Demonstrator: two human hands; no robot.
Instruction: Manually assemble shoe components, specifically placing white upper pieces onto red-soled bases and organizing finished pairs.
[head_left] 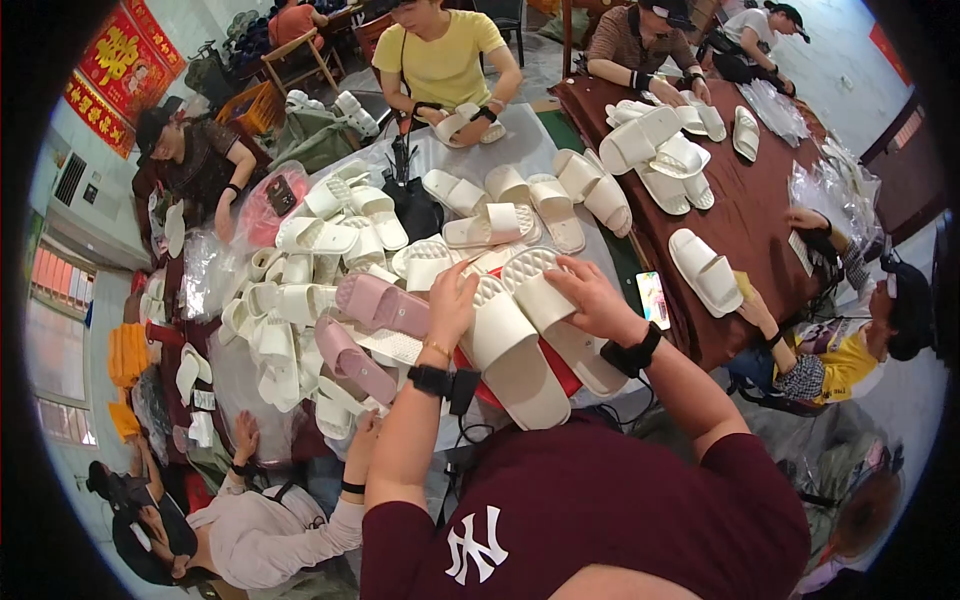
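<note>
A pair of cream slide slippers lies in front of me, side by side, heels toward my body. My left hand (452, 308) grips the outer toe edge of the left slipper (500, 335), fingers bent around it. On the other side, my right hand (600, 303) holds the right slipper (540, 300) by its strap and outer edge. Both toe ends have a quilted-looking footbed. A red, rounded surface (562, 368) shows beneath the pair. Two pink slippers, one upper (385, 305) and one lower (352, 362), lie just left of my left forearm.
A large heap of cream slippers (285, 315) covers the table's left side; more slippers (490, 220) lie ahead. A phone (652, 300) lies right of my right hand. Co-workers sit around; a brown-covered table (720, 310) holds slippers. A neighbour's hand (368, 435) is near my left arm.
</note>
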